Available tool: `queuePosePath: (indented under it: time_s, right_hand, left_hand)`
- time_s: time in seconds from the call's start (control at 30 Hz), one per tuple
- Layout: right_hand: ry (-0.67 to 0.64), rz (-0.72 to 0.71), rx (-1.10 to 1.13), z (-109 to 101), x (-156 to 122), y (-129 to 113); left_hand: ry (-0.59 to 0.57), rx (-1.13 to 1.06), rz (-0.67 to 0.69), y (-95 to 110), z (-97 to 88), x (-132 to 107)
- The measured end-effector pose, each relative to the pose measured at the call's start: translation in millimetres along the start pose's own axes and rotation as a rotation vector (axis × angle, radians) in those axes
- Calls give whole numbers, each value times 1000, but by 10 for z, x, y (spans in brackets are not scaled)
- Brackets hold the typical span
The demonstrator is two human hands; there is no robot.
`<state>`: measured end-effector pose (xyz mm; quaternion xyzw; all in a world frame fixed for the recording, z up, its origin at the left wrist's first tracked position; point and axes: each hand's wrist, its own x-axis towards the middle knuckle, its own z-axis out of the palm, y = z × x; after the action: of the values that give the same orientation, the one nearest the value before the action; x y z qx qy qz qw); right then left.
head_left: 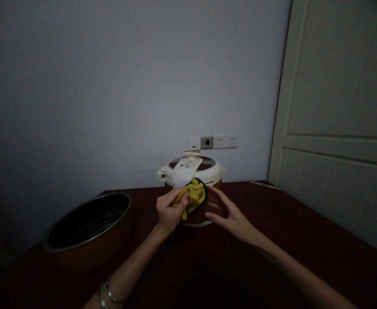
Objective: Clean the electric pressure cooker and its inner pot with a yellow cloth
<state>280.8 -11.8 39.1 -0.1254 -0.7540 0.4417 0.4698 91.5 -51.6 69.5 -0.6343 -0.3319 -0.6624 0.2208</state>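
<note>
A white and brown electric pressure cooker (193,171) stands at the far side of the dark red table (272,240), its lid closed. My left hand (169,210) is closed on a yellow cloth (194,195) and presses it against the cooker's front panel. My right hand (229,212) is open, fingers spread, with the fingertips resting on the cooker's right front side. Bracelets circle my left wrist (107,296).
A large metal inner pot (88,229) with a dark inside sits on the table to the left. Wall sockets (213,142) are behind the cooker. A white door (336,120) stands on the right, close to the table's right edge.
</note>
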Motion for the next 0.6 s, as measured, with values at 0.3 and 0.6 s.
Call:
queuePosePath:
  time_s: [0.3,0.6]
  right_hand:
    - [145,141,169,-57,-191,243]
    - [796,386,-14,-810,-105,972]
  left_hand:
    - [-280,-321,245,180,360,-271]
    - [26,102,420,-205,100,350]
